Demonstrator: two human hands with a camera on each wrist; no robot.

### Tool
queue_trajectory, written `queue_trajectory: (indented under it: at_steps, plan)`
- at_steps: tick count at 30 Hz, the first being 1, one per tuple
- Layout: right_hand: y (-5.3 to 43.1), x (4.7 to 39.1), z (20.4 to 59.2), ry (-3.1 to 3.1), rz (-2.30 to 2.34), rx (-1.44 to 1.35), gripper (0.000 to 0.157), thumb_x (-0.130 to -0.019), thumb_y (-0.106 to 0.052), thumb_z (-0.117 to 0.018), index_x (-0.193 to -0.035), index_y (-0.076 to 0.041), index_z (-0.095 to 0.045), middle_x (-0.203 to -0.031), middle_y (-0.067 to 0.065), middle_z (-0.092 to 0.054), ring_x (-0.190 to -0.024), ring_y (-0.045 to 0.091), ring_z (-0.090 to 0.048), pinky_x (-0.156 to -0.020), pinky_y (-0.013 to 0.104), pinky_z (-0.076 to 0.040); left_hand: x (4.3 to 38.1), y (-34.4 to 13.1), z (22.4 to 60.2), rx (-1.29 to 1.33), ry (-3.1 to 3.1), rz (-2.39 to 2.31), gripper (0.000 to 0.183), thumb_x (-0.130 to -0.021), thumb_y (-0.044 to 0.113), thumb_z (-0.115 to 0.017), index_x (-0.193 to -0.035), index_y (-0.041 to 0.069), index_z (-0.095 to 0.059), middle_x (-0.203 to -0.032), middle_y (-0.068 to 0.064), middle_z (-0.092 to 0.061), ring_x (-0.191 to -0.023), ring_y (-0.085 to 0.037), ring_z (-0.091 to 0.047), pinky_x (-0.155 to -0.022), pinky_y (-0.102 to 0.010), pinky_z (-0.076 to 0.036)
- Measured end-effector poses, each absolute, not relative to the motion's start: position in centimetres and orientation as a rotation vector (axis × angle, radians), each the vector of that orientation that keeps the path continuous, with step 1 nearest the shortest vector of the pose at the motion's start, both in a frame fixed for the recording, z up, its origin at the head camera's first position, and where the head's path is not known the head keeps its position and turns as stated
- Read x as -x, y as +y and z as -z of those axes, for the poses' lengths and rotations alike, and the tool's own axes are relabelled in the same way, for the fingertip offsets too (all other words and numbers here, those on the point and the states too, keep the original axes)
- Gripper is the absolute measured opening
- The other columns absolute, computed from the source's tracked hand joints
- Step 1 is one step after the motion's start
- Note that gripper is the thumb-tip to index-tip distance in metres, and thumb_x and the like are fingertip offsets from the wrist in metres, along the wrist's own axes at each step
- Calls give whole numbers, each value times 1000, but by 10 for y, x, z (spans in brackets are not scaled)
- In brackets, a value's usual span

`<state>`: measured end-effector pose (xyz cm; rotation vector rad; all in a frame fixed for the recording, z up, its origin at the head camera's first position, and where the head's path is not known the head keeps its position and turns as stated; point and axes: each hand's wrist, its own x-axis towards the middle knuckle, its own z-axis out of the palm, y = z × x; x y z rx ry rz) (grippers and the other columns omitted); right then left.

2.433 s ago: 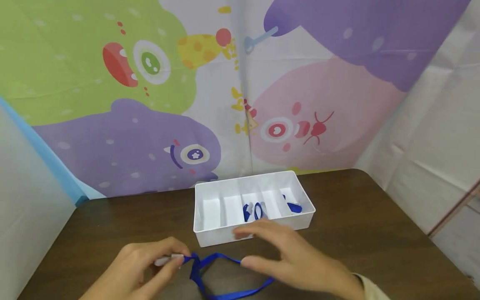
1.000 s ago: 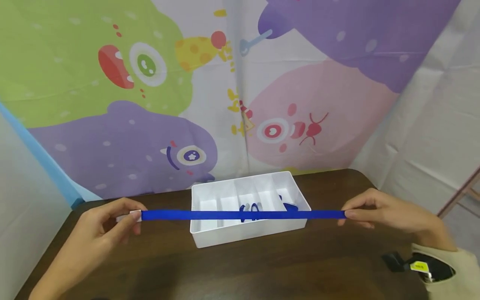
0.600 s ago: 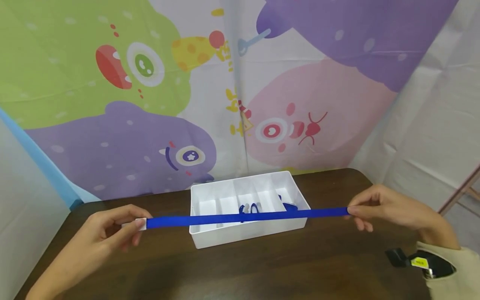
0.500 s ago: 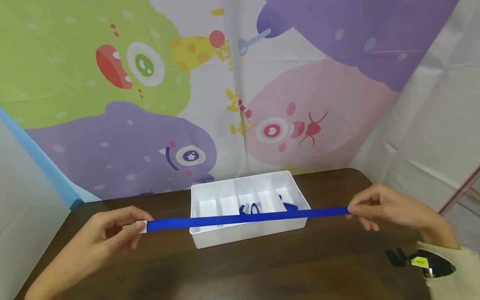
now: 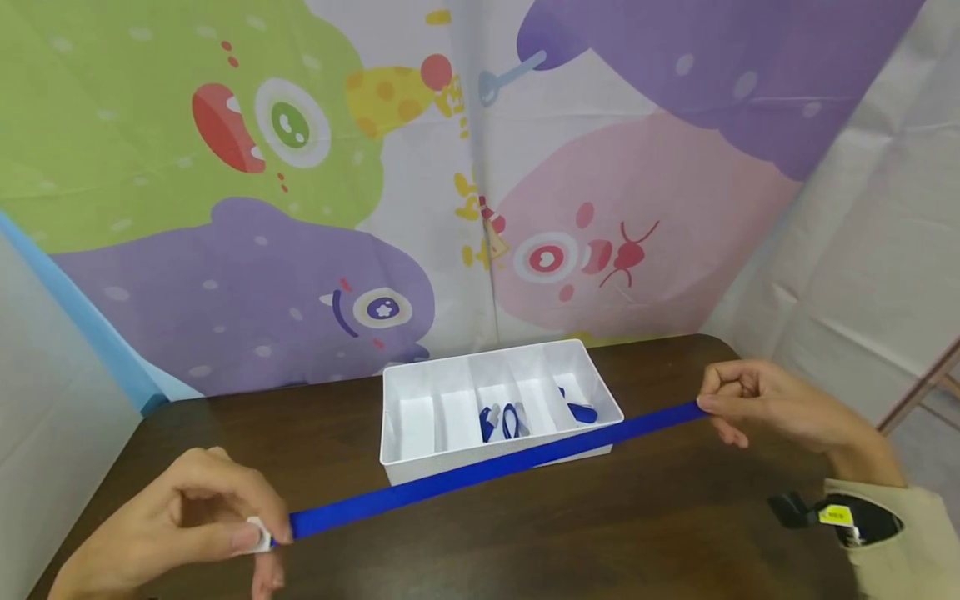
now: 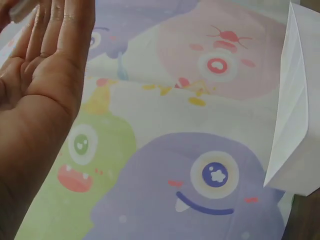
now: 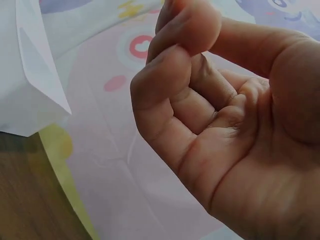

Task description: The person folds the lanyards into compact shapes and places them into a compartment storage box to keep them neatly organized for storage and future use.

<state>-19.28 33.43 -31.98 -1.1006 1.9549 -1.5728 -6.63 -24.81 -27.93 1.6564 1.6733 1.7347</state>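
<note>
A blue lanyard (image 5: pixel 480 472) is stretched taut above the table in the head view, slanting up from left to right. At its lower end my left hand (image 5: pixel 191 512) pinches the small white clip (image 5: pixel 261 535) between thumb and fingers. The far end is pinched by my right hand (image 5: pixel 768 408), its other fingers curled. Behind the lanyard, a white divided box (image 5: pixel 450 461) stands on the table, its front wall partly covered. In the right wrist view the right hand (image 7: pixel 200 110) shows curled fingers; the lanyard is hidden there.
Small blue pieces with pale clips (image 5: pixel 487 423) lie in the box's middle compartment, and a blue piece (image 5: pixel 581 412) in the rightmost one. The dark wooden table (image 5: pixel 525 542) backs onto a cartoon-printed cloth (image 5: pixel 465 317). Pale cloth walls (image 5: pixel 862 275) flank both sides.
The lanyard went from a loose loop low over the table to a taut line across the box. Since then my left hand has come down and nearer, tilting it; the right hand rose slightly.
</note>
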Motion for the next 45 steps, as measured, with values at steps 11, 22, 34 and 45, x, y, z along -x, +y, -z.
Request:
queue_trajectory:
  at_steps: [11,22,34,45]
  plan:
    - [330,192,320,2056,1541,1022,19,-98,12,-47,-90,3,-62,-63,13,-61,-47,24,-54,-44,38,-48,63,-249,278,-1509,1700,-1917,36,-90,-25,-40,-117,-10,-59,-90,-20,-69,-74,-29,-68,-58,-41,-55]
    - [321,198,329,2050,1480,1022,15,-99,6,-50,-99,9,-65,-75,16,-68,-59,25,-65,-54,40,-55,67,-234,282,-1613,1594,-1954,23,-103,-4,-29,-106,-4,-52,-138,-23,-55,-136,-36,-44,-106,-41,-41]
    - [313,193,327,2193,1437,958,12,-99,1,-56,-96,6,-67,-74,15,-69,-60,21,-67,-55,39,-56,64,-225,281,-1337,2080,-1778,40,-94,-24,-37,-112,0,-63,-97,-14,-71,-85,-26,-69,-63,-35,-52]
    - [281,170,307,2314,1339,1057,12,-97,-1,-60,-89,-4,-68,-70,11,-69,-56,26,-66,-51,34,-55,60,-224,281,-1128,2269,-1726,31,-96,-16,-48,-111,4,-66,-84,-6,-68,-64,-21,-66,-46,-31,-48]
